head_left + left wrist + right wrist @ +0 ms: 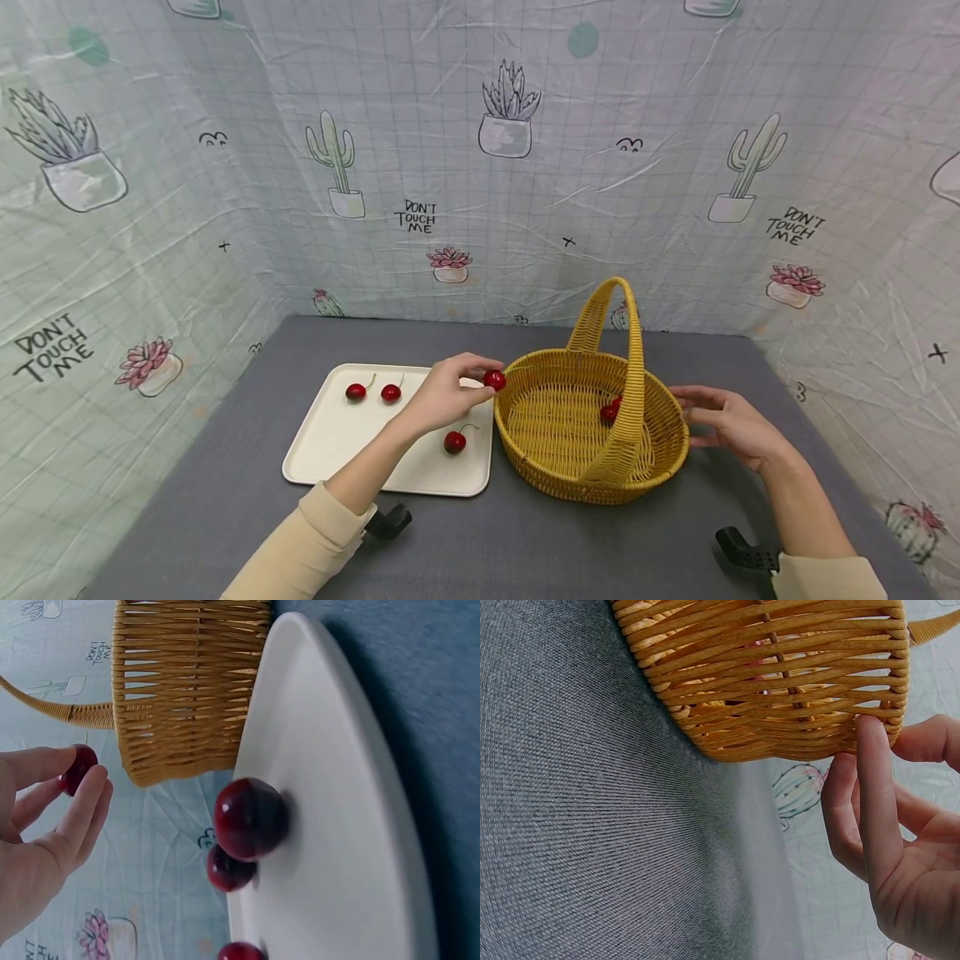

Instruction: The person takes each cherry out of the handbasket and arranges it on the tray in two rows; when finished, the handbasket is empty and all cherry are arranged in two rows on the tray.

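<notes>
My left hand (442,392) pinches a red cherry (494,380) between thumb and fingers, its stem pointing toward the basket. That hand is above the right part of the white tray (352,450), close to the left rim of the yellow wicker basket (551,483). Several cherries, such as the one with a curved stem (454,442), lie on the tray. Inside the basket, red cherries (609,412) sit partly hidden behind the handle. At the basket's right side, my right hand (900,840) touches the rim and outer wall with spread, fairly straight fingers.
Tray and basket stand side by side on a dark grey tabletop (465,550). The tall arched handle (633,358) rises over the basket. A pale curtain (450,175) printed with cacti surrounds the back and sides. Black wrist-mounted parts (390,522) show near both cuffs.
</notes>
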A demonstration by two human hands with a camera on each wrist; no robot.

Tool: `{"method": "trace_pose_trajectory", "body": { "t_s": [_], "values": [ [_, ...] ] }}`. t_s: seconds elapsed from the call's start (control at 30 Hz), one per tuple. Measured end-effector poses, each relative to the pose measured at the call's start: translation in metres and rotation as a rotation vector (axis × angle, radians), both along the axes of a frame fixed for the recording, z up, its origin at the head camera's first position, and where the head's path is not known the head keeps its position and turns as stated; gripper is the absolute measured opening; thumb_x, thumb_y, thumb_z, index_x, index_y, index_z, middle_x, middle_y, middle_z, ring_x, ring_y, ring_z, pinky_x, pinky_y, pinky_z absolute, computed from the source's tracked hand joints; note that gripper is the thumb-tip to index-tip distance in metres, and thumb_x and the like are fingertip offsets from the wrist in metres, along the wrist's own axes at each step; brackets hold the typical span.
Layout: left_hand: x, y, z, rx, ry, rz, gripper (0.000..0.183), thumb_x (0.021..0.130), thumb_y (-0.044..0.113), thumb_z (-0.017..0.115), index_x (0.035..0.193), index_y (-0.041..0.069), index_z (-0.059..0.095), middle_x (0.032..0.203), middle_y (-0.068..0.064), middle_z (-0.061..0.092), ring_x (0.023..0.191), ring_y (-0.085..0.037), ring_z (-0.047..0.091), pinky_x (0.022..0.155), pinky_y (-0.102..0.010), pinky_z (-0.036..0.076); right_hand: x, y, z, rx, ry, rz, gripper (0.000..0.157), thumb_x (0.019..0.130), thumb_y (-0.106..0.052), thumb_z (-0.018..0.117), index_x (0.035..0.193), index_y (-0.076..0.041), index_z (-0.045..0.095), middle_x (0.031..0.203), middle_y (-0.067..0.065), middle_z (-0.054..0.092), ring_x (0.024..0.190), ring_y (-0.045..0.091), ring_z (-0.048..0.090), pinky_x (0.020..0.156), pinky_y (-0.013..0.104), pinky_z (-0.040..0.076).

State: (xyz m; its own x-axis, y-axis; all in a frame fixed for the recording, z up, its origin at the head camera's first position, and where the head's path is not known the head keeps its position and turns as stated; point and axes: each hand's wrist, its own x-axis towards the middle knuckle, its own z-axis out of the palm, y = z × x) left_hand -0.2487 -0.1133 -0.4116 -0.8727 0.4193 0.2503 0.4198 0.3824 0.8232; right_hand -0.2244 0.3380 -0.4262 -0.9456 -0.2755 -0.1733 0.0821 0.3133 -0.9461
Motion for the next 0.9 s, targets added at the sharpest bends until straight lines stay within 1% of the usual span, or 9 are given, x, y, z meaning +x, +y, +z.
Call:
{"method": "trace_pose_trajectory", "body": {
  "t_s": [0.13,0.37,0.47,0.57,0.63,0.7,0.8,0.9],
  "values": [
    [0.005,-0.011,-0.003,0.015,-0.025,0.006,0.034,0.093,0.005,0.076,0.126,0.009,0.072,0.120,-0.002,0.068,0.110,-0.023,0.067,0.080,-0.032,0.058,0.000,0.000,0.000,0.002,-0.002,0.003,0.060,0.106,-0.017,0.059,0.153,0.010,0.034,0.143,0.023,0.049,0.107,0.011,0.064,0.083,0.046,0.058],
    [0.014,-0.029,-0.009,0.006,-0.023,0.045,0.033,0.089,0.007,0.080,0.121,0.009,0.073,0.115,-0.002,0.071,0.104,-0.024,0.069,0.082,-0.034,0.058,0.000,0.000,0.000,-0.008,-0.011,0.002,0.060,0.106,-0.016,0.058,0.154,0.010,0.033,0.147,0.028,0.044,0.107,0.011,0.064,0.084,0.046,0.058],
    [0.019,-0.038,-0.012,0.001,-0.059,0.067,0.033,0.088,0.008,0.081,0.120,0.009,0.073,0.111,0.000,0.072,0.102,-0.023,0.070,0.080,-0.036,0.057,0.000,0.000,0.001,-0.011,-0.014,0.007,0.061,0.106,-0.015,0.058,0.154,0.011,0.032,0.147,0.030,0.043,0.107,0.011,0.064,0.084,0.047,0.058],
    [0.025,-0.046,-0.016,-0.019,-0.083,0.087,0.031,0.087,0.008,0.082,0.117,0.011,0.074,0.108,0.003,0.072,0.099,-0.022,0.070,0.080,-0.036,0.055,-0.001,0.000,0.002,-0.011,-0.019,0.009,0.060,0.106,-0.014,0.057,0.154,0.011,0.031,0.148,0.031,0.042,0.108,0.011,0.064,0.084,0.047,0.058],
    [0.029,-0.051,-0.018,-0.041,-0.083,0.097,0.030,0.086,0.007,0.083,0.115,0.013,0.074,0.106,0.004,0.072,0.097,-0.020,0.070,0.081,-0.037,0.055,-0.001,-0.001,0.003,-0.011,-0.022,0.012,0.061,0.106,-0.014,0.057,0.154,0.011,0.031,0.148,0.031,0.042,0.108,0.011,0.063,0.085,0.048,0.058],
    [0.032,-0.057,-0.019,-0.068,-0.066,0.103,0.030,0.085,0.006,0.084,0.112,0.013,0.075,0.104,0.005,0.072,0.094,-0.018,0.070,0.080,-0.036,0.054,-0.001,-0.001,0.003,-0.010,-0.022,0.015,0.061,0.106,-0.014,0.057,0.154,0.011,0.031,0.148,0.031,0.042,0.109,0.012,0.063,0.085,0.048,0.058],
    [0.036,-0.066,-0.020,-0.092,-0.061,0.107,0.029,0.083,0.005,0.084,0.110,0.011,0.075,0.101,0.004,0.072,0.091,-0.017,0.071,0.078,-0.035,0.054,-0.001,-0.001,0.003,-0.011,-0.020,0.015,0.060,0.106,-0.014,0.057,0.154,0.011,0.031,0.148,0.031,0.042,0.108,0.011,0.063,0.085,0.048,0.058],
    [0.038,-0.073,-0.021,-0.105,-0.089,0.120,0.028,0.083,0.004,0.084,0.109,0.009,0.074,0.101,0.002,0.072,0.090,-0.017,0.071,0.076,-0.034,0.054,0.000,0.000,0.004,-0.012,-0.014,0.015,0.060,0.106,-0.014,0.057,0.154,0.011,0.032,0.147,0.031,0.043,0.108,0.011,0.063,0.084,0.047,0.058]
  ]
}}
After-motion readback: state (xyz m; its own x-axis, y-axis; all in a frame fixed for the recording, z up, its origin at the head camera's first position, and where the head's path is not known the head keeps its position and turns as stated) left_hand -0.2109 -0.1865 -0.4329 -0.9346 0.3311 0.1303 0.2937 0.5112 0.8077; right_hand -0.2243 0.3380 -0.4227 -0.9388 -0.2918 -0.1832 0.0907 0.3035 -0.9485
